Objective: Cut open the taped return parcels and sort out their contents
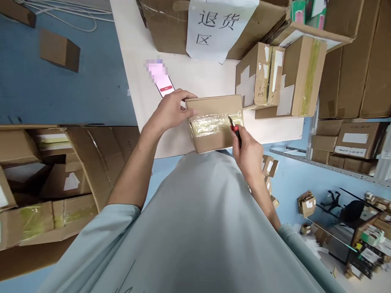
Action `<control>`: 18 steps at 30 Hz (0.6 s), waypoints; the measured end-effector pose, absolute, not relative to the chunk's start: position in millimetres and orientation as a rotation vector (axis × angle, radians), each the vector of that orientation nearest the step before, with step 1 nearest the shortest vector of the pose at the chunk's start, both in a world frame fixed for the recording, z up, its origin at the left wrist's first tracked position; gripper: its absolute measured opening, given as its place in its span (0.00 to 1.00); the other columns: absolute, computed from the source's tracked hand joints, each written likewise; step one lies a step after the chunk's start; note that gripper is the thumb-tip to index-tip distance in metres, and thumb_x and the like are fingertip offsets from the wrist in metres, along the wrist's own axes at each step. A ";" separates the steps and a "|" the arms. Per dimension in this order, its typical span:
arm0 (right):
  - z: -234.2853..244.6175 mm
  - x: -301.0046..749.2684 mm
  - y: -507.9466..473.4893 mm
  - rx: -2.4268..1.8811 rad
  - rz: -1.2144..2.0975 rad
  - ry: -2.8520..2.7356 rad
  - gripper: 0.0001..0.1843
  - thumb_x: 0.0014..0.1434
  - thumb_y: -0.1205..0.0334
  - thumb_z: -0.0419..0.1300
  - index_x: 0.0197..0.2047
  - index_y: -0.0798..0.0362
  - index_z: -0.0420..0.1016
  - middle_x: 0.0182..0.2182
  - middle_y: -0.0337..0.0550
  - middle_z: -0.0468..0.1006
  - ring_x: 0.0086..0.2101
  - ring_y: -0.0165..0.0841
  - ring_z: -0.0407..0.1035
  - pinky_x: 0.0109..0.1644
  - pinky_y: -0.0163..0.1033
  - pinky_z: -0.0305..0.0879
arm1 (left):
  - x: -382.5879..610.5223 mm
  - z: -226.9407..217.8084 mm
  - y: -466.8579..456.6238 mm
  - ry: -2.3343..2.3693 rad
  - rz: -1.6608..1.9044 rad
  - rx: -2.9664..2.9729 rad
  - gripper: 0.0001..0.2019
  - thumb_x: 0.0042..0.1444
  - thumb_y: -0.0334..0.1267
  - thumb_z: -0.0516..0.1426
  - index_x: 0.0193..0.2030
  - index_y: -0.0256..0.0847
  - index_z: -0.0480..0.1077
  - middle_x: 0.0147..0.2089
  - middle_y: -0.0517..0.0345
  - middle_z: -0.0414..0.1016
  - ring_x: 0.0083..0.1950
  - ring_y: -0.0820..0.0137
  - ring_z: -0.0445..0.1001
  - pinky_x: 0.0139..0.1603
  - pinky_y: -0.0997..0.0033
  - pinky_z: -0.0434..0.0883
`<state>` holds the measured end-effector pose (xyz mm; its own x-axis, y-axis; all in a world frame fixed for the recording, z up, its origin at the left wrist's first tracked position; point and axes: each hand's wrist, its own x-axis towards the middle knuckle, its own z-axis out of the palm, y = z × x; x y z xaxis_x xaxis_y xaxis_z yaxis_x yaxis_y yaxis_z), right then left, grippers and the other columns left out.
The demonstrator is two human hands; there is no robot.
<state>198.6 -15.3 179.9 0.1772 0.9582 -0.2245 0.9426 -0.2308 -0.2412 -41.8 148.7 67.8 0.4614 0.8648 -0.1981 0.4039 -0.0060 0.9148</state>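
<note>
A small cardboard box (214, 122) sealed with clear tape lies on the white table (137, 73), close to its near edge. My left hand (171, 112) grips the box's far left corner, fingers curled over the top. My right hand (249, 152) is closed around a red-and-black utility knife (235, 129). The knife's blade tip rests on the taped seam at the right side of the box top.
A phone (165, 87) lies on the table behind my left hand. Taped cartons (275, 77) stand at the right, and a big carton with a paper sign (216, 28) at the back. An open carton (61, 171) sits on the blue floor at left, shelves with boxes at right.
</note>
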 end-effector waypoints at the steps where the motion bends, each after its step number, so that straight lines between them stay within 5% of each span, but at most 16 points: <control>1: 183.0 186.7 -14.4 -2.348 0.605 -1.933 0.25 0.85 0.51 0.46 0.71 0.49 0.77 0.51 0.52 0.90 0.46 0.46 0.84 0.47 0.41 0.73 | -41.9 67.2 149.1 1.125 0.525 1.612 0.18 0.62 0.38 0.72 0.59 0.47 0.82 0.62 0.50 0.84 0.62 0.54 0.81 0.62 0.51 0.84; 8: 183.1 121.3 16.4 -2.298 1.124 -2.089 0.29 0.84 0.57 0.50 0.81 0.57 0.65 0.51 0.55 0.92 0.48 0.50 0.86 0.52 0.43 0.73 | -44.3 67.0 149.2 1.072 0.562 1.575 0.18 0.62 0.38 0.71 0.58 0.46 0.82 0.61 0.51 0.84 0.61 0.54 0.82 0.61 0.52 0.85; 18: 195.9 93.4 58.4 -2.457 1.232 -2.232 0.23 0.82 0.63 0.47 0.72 0.59 0.72 0.54 0.62 0.88 0.54 0.53 0.83 0.56 0.48 0.74 | -45.0 48.0 148.4 1.062 0.629 1.516 0.20 0.60 0.42 0.72 0.59 0.47 0.83 0.63 0.51 0.84 0.62 0.51 0.82 0.64 0.46 0.85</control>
<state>93.4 58.4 195.9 0.0039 0.7053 -0.7089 0.9758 -0.1578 -0.1517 -45.0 148.4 48.0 0.4520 0.8774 -0.1605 0.2808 0.0308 0.9593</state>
